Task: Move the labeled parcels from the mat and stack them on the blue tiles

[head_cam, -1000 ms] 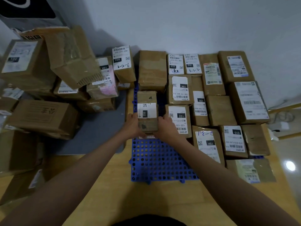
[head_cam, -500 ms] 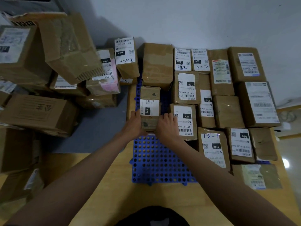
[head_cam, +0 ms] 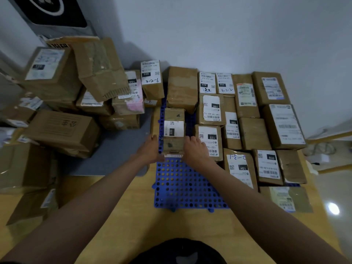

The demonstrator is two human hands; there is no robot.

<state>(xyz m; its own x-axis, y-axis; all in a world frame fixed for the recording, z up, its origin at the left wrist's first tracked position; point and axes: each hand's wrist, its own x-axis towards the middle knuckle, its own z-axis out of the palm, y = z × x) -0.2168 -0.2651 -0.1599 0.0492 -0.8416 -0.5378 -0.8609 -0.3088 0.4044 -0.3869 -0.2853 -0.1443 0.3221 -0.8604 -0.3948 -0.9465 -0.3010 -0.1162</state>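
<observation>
— What do the hands have?
— The left hand [head_cam: 150, 149] and right hand [head_cam: 194, 149] clasp the near end of the parcel marked 220 [head_cam: 173, 133], one on each side; their fingertips are hidden behind it.
— Where does it sit?
— On the blue tiles [head_cam: 182, 187], left of the parcel marked 122 [head_cam: 209, 141], a narrow gap between them.
— And the mat?
— The grey mat [head_cam: 118, 153] is mostly covered by piled boxes [head_cam: 62, 130]; the far labels are too blurred to read.
</observation>
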